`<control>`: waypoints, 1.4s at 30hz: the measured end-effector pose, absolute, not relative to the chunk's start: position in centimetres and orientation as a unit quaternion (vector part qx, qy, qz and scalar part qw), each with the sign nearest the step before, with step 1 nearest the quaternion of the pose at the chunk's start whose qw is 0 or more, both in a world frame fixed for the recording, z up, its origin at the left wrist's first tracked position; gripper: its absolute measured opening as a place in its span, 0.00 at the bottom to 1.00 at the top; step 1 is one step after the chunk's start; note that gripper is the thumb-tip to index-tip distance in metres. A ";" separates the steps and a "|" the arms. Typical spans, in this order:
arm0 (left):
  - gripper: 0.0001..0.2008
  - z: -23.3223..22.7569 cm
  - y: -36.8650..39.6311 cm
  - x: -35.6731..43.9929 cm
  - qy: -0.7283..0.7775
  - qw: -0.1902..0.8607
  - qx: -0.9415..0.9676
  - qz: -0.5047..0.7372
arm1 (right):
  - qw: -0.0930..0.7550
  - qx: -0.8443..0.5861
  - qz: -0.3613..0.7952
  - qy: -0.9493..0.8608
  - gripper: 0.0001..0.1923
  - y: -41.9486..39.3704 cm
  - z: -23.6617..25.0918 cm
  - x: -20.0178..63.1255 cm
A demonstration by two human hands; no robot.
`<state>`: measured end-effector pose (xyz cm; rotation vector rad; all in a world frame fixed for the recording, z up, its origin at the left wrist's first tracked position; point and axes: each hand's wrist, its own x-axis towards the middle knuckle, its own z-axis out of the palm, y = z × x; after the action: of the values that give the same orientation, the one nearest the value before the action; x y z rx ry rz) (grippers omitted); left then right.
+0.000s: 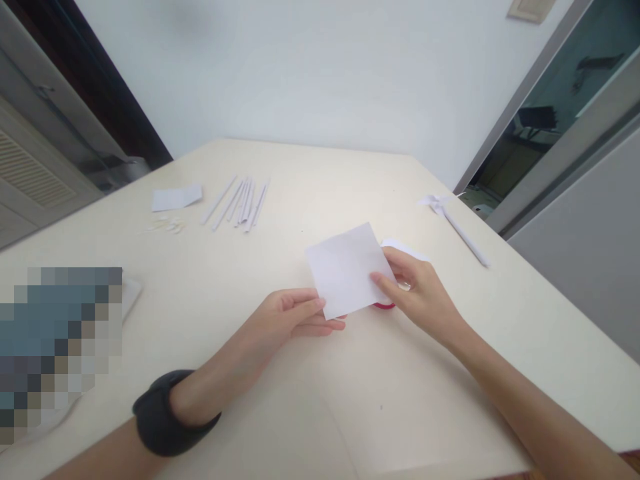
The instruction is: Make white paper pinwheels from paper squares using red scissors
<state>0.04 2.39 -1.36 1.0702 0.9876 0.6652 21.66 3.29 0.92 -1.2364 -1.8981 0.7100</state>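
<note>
A square sheet of white paper (pixel 345 263) is held up above the table, tilted toward me. My left hand (pixel 300 312) pinches its lower left corner between thumb and fingers. On the right edge, my right hand (pixel 417 280) grips the sheet, thumb in front and fingers behind. Partly hidden beneath the sheet and my right hand lies something with a red curved edge (pixel 385 306), perhaps a scissors handle. Another white piece of paper (pixel 405 249) shows behind my right hand.
Several rolled paper sticks (pixel 243 203) lie at the back left, beside a folded paper (pixel 175 198) and small pale scraps (pixel 170 225). A paper pinwheel (pixel 465 237) on a stick rests near the right edge. A blurred-out object (pixel 55 340) occupies the left.
</note>
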 end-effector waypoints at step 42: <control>0.10 -0.5 2.2 0.0 0.396 0.725 0.486 0.284 | 0.153 -0.250 -0.071 -0.953 0.31 3.6 -0.8 21.9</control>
<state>-0.02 2.19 -0.49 1.0723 0.8735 0.6268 21.93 3.60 -0.84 -0.7170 -2.7344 -0.2048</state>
